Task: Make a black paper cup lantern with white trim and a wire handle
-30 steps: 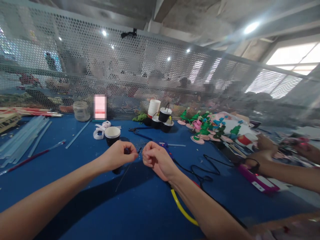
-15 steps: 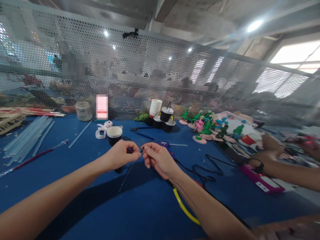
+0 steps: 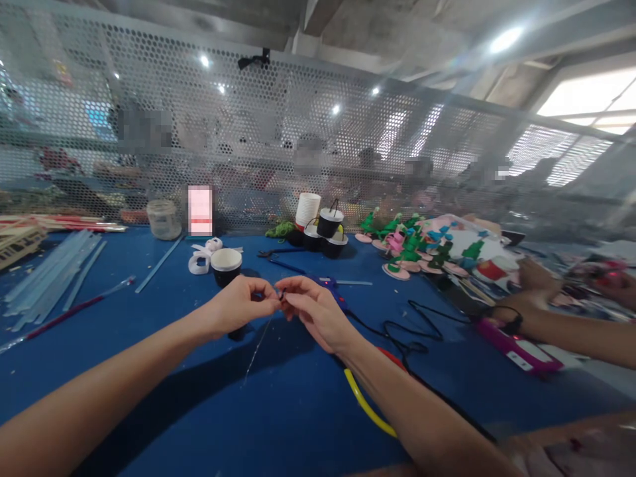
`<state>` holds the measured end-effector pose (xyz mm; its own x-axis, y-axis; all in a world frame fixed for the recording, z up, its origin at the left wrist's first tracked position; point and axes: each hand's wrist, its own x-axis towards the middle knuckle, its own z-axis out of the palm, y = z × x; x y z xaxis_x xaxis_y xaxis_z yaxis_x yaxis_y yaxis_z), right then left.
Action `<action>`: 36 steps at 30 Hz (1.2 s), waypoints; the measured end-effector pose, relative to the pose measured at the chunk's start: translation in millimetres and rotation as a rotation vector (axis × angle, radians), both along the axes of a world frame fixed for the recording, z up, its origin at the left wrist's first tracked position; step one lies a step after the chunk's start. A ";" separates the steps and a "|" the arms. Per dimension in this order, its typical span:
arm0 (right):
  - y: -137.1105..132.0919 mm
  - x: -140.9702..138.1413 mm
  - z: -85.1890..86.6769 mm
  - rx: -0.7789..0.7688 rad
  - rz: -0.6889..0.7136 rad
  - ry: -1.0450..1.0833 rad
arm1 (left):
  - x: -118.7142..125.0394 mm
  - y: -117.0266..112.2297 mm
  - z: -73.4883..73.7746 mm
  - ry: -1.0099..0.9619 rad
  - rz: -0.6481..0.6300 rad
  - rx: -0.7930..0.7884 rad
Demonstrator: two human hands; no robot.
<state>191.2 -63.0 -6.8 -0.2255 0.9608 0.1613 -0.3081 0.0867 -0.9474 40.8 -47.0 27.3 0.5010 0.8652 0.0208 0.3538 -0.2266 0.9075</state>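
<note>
My left hand (image 3: 247, 303) and my right hand (image 3: 317, 307) meet above the blue table, fingertips almost touching. Both are closed in a pinch on a small dark, thin piece (image 3: 282, 294), mostly hidden by the fingers; its kind is unclear. A thin shiny strand (image 3: 258, 346) hangs below the left fingertips. Just behind my left hand stands a black cup (image 3: 226, 273) with a white rim, beside a white ribbon roll (image 3: 201, 260). Beyond my right hand lies a blue glue gun (image 3: 332, 287), partly covered, with a clear glue stick (image 3: 354, 283).
Pliers (image 3: 283, 260) lie behind the hands, near small black buckets (image 3: 330, 224) and stacked white cups (image 3: 308, 211). Glue sticks (image 3: 52, 278) are at left. Green felt trees (image 3: 410, 248), a black cord (image 3: 387, 331), a purple power strip (image 3: 519, 351) and another person's arm (image 3: 571, 334) are at right.
My right fingers have shifted slightly, and more of the dark piece shows between the fingertips. The hanging strand has swung a little right. The whole view has moved slightly.
</note>
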 end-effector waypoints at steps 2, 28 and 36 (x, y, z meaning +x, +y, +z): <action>0.6 0.3 -0.6 0.018 -0.007 -0.010 | 0.1 -0.2 -0.7 -0.004 -0.017 -0.017; 0.8 2.7 -0.2 0.138 -0.017 -0.246 | -1.5 0.4 3.2 0.013 -0.048 -0.070; 1.2 0.4 -1.7 0.129 -0.110 -0.380 | 2.8 -0.5 -4.6 0.032 -0.004 -0.054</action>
